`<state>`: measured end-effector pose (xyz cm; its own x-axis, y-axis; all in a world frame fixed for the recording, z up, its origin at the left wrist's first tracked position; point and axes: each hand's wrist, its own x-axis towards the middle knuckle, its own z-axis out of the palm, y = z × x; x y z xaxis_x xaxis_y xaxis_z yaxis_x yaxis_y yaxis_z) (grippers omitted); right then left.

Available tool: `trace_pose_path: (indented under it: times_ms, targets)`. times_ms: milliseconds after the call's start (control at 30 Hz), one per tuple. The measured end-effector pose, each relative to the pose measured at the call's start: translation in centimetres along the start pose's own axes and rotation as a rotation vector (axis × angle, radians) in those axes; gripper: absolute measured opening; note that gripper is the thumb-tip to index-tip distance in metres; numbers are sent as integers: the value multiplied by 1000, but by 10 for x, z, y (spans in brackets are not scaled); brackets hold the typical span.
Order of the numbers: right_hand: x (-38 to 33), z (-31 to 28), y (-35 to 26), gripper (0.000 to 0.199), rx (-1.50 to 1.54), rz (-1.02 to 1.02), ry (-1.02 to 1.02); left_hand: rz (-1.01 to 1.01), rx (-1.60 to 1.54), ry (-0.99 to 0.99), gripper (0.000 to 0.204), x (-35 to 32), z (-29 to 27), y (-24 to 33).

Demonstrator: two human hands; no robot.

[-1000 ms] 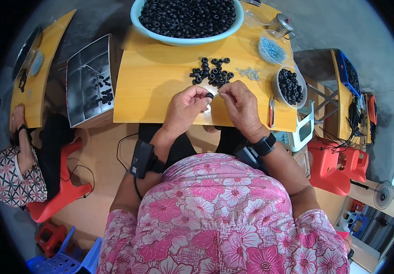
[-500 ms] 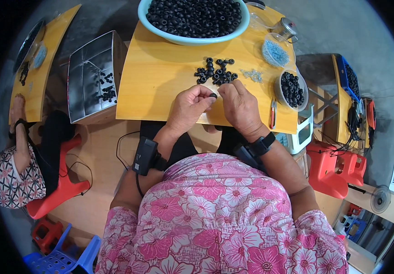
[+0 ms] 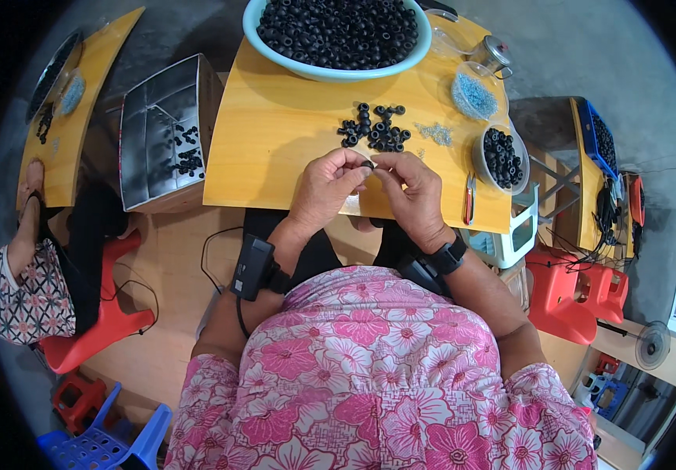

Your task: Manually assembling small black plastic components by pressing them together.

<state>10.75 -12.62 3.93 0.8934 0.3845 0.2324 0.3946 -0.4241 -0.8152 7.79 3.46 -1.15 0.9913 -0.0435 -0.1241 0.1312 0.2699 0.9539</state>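
Observation:
My left hand (image 3: 326, 188) pinches a small black hollow part (image 3: 367, 164) between thumb and fingertips, just over the table's near edge. Against it, my right hand (image 3: 412, 192) has its thumb and forefinger closed; whatever they hold is too small to make out. Just beyond my hands lies a loose pile of similar black parts (image 3: 389, 139). Beside that pile, on the right, are scattered tiny clear pieces (image 3: 436, 134).
A light blue basin (image 3: 338, 75) full of black parts stands at the far side of the yellow table (image 3: 259, 157). To the right are a tub of clear bluish pieces (image 3: 475, 95), a tub of black parts (image 3: 502, 159), a metal cup (image 3: 494, 52) and a red-handled tool (image 3: 469, 202). Another person's arm (image 3: 24, 227) shows far left.
My right hand has shifted, and its fingertips have come to the black part in my left hand. The left hand has barely moved. The view has shifted slightly.

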Motion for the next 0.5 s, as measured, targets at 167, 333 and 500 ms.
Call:
trace_pose_path:
  times_ms: [167,333,500]
  targets:
    - [0,3,8,18,-28,-109,-16,4,-49,34,12,-3,1,2]
    - [2,-3,14,22,96,-153,-68,174,205,60,11,-12,0,6]
    - [22,1,20,22,-199,-256,-10,277,326,147,13,-13,-3,10]
